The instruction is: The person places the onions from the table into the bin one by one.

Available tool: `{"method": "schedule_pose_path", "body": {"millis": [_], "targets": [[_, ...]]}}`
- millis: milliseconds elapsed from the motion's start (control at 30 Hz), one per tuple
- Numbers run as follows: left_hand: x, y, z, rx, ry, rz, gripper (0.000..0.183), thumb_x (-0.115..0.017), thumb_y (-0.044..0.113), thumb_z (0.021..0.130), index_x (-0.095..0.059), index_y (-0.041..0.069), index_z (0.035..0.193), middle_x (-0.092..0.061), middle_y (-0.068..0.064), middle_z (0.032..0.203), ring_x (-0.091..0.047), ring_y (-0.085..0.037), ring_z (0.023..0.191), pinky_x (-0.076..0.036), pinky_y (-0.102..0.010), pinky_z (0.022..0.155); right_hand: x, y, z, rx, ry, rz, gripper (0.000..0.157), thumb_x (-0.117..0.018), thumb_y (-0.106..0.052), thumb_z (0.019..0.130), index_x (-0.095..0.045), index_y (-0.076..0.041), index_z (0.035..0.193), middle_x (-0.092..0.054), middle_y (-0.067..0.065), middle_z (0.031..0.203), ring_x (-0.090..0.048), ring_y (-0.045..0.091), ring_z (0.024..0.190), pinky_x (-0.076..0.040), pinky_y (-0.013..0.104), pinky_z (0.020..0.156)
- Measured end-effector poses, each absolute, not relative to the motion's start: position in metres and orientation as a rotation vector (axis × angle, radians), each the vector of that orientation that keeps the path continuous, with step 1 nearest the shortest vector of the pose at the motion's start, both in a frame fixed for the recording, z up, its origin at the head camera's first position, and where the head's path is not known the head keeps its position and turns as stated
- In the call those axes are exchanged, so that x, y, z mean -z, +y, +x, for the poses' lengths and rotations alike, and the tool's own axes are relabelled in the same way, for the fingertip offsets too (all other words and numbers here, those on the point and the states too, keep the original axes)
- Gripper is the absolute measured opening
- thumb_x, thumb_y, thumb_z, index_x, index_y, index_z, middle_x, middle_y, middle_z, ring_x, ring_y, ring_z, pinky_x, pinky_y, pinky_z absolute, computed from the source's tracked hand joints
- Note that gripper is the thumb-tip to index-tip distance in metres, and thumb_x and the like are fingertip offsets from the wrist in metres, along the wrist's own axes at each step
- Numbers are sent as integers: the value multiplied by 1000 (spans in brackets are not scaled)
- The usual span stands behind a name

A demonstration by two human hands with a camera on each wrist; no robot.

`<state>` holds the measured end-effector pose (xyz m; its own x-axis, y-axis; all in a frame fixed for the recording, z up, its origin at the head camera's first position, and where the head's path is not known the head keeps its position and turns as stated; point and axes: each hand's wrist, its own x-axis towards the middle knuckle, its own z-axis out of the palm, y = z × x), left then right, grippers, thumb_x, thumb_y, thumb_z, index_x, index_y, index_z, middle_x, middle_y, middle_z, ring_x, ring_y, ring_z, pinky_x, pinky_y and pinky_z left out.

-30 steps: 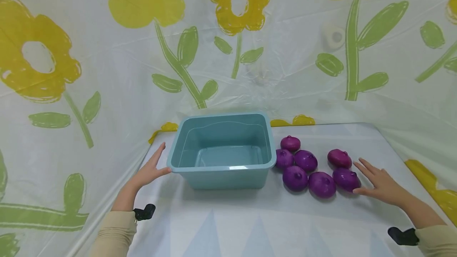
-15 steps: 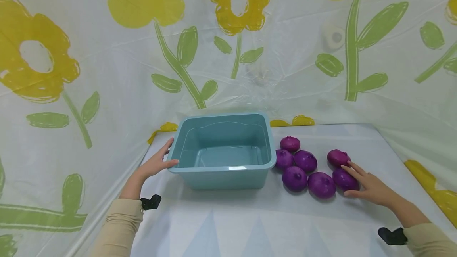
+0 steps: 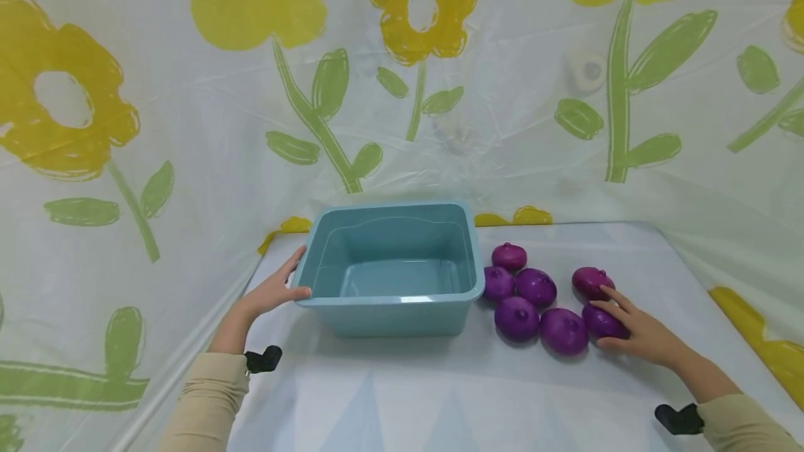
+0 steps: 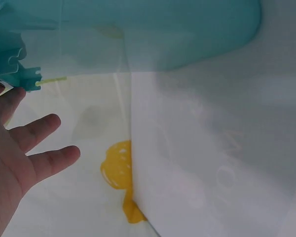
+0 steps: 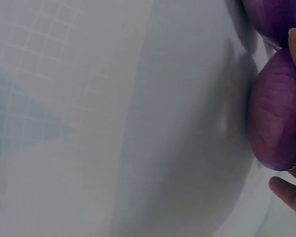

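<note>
In the head view a light blue plastic tub (image 3: 402, 319) stands on the table. My left hand (image 3: 266, 295) holds its left rim, thumb on the rim's front corner. The left wrist view shows a fingertip at the rim's underside (image 4: 27, 79) and the other fingers spread in the air. My right hand (image 3: 647, 337) grips the rightmost purple onion (image 3: 601, 321), fingers over its top and thumb at its near side. That onion (image 5: 276, 116) lies on the table in the right wrist view. Several more onions (image 3: 564, 332) lie between it and the tub.
A redder onion (image 3: 590, 282) lies just behind the gripped one. The white table (image 3: 408, 396) has pale blue triangles. A flower-patterned plastic curtain (image 3: 521, 131) hangs along the back and sides.
My left hand has moved right onto the tub's rim. My right hand has moved left and closed over the rightmost onion. Tub and onions stay in place.
</note>
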<state>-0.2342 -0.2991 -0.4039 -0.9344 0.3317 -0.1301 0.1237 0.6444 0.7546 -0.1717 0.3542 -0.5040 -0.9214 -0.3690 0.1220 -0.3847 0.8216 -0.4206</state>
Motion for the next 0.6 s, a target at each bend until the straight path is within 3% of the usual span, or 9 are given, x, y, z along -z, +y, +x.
{"method": "schedule_pose_path", "body": {"millis": [267, 600], "targets": [[400, -298, -234, -1139, 2594, 372, 106, -67, 44, 75, 3, 11, 148, -11, -26, 148, -19, -50, 130, -32, -65, 95, 499, 352, -174, -730, -2987, 672, 68, -77, -37, 69, -49, -10, 125, -42, 22, 128, -44, 51, 110, -40, 66, 80], [400, -298, -233, -1128, 2589, 366, 104, -67, 41, 77, 4, 14, 148, -7, -24, 150, -13, -49, 133, -28, -68, 95, 467, 362, -186, -800, -3066, 596, 67, -74, -33, 74, -44, -6, 127, -42, 28, 128, -43, 51, 109, -43, 63, 79]]}}
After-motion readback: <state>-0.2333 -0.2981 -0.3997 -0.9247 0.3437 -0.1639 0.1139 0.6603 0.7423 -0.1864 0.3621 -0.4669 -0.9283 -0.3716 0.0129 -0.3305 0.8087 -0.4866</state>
